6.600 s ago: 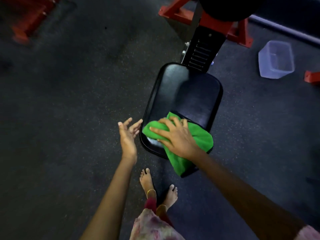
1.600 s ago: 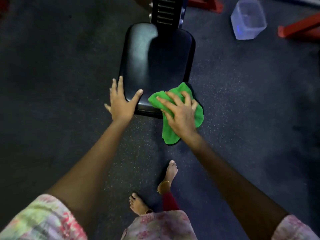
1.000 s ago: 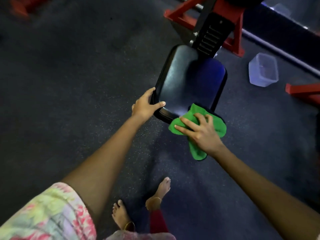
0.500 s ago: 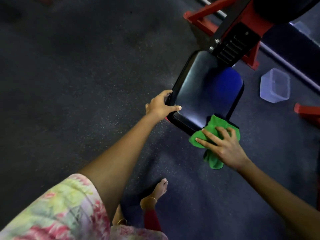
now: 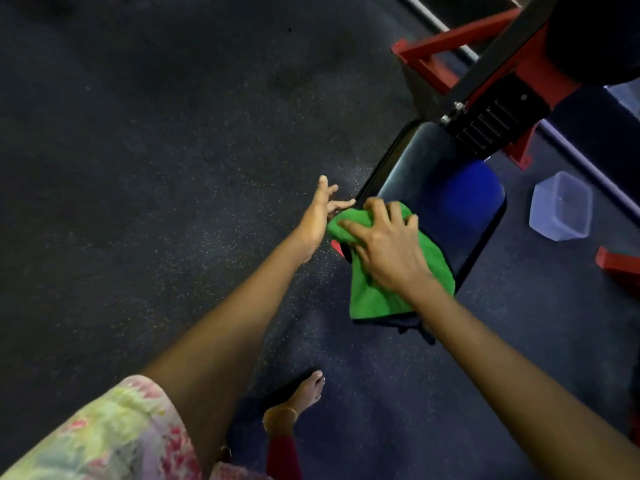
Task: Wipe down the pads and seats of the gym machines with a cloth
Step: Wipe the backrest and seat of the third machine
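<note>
Left hand [image 5: 317,216], fingers spread and holding nothing, is held just beside the seat [image 5: 436,188] at its 9 o'clock edge. The green cloth [image 5: 377,296], judged soft, light and easily bunched, is draped over the seat's near corner and pressed there by the right hand [image 5: 384,247], fingers curled into the folds.

Head-worn camera looks steeply down, close over the outstretched arms, toward the floor [image 5: 138,168].
</note>
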{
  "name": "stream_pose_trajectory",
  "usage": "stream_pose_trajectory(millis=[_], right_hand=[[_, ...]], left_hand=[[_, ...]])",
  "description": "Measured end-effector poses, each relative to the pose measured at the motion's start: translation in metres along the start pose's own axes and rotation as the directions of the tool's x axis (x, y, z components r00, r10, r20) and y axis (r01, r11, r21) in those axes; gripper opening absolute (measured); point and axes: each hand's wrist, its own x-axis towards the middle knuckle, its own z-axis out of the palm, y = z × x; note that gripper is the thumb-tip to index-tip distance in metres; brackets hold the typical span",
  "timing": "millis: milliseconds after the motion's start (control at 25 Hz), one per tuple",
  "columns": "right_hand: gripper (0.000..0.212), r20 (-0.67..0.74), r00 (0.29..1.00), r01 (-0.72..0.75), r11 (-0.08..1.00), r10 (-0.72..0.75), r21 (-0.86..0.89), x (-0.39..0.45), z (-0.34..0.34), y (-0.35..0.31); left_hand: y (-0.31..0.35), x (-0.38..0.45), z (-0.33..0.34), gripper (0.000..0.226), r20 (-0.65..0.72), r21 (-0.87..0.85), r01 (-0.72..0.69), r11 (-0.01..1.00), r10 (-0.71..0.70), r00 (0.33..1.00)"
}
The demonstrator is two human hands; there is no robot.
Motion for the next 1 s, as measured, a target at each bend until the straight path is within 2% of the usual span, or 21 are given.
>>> stream_pose_trajectory(millis=[160,280,320,400,480,520,600,640,800,840,960,1000], right_hand=[[0.038,0.271,0.962,-0.08,0.979,0.027,0.187,0.06,-0.012,0.043],[0.039,0.318,0.944,-0.136,0.982,0.089,0.13,0.079,-0.011,0.062],[0.04,0.305,0.951,-0.089,0.991,0.056,0.098,0.077,-0.009,0.06],[0.043,0.259,0.961,0.071,0.991,-0.099,0.116,0.066,-0.005,0.057],[0.043,0.25,0.954,0.13,0.979,-0.166,0.154,0.068,-0.001,0.069],[0.041,0.258,0.959,0.079,0.986,-0.114,0.144,0.078,0.001,0.077],[0.038,0.255,0.967,-0.057,0.992,0.027,0.11,0.096,0.004,0.084],[0.037,0.253,0.967,-0.063,0.993,0.036,0.101,0.101,0.007,0.082],[0.064,0.269,0.922,0.229,0.953,-0.278,0.201,0.098,0.015,0.086],[0.065,0.271,0.923,0.219,0.952,-0.272,0.212,0.105,0.014,0.099],[0.06,0.265,0.964,-0.014,0.982,-0.037,0.19,0.134,0.016,0.125],[0.06,0.255,0.967,-0.026,0.987,-0.016,0.16,0.135,0.017,0.121]], left_hand=[[0.0,-0.018,0.009,0.061,-0.03,-0.09,0.012,0.996,-0.015,0.999],[-0.012,-0.017,0.012,0.062,-0.049,-0.137,0.038,0.99,-0.045,0.998],[-0.017,-0.013,0.014,0.063,-0.074,-0.168,0.045,0.985,-0.058,0.996],[-0.022,-0.009,0.02,0.065,-0.147,-0.168,0.05,0.984,-0.076,0.986],[-0.025,-0.009,0.029,0.062,-0.257,0.023,0.067,0.997,-0.059,0.965],[-0.023,-0.011,0.034,0.058,-0.292,0.194,0.085,0.977,-0.025,0.956],[-0.02,-0.013,0.043,0.051,-0.302,0.521,0.088,0.849,0.087,0.95],[-0.017,-0.011,0.049,0.05,-0.307,0.607,0.098,0.789,0.119,0.944],[-0.007,0.007,0.076,0.06,-0.391,0.769,0.206,0.606,0.191,0.9],[-0.005,0.011,0.081,0.064,-0.398,0.789,0.211,0.577,0.219,0.891],[-0.011,0.018,0.088,0.07,-0.402,0.831,0.189,0.523,0.33,0.854],[-0.015,0.019,0.088,0.073,-0.403,0.845,0.178,0.504,0.381,0.832]])
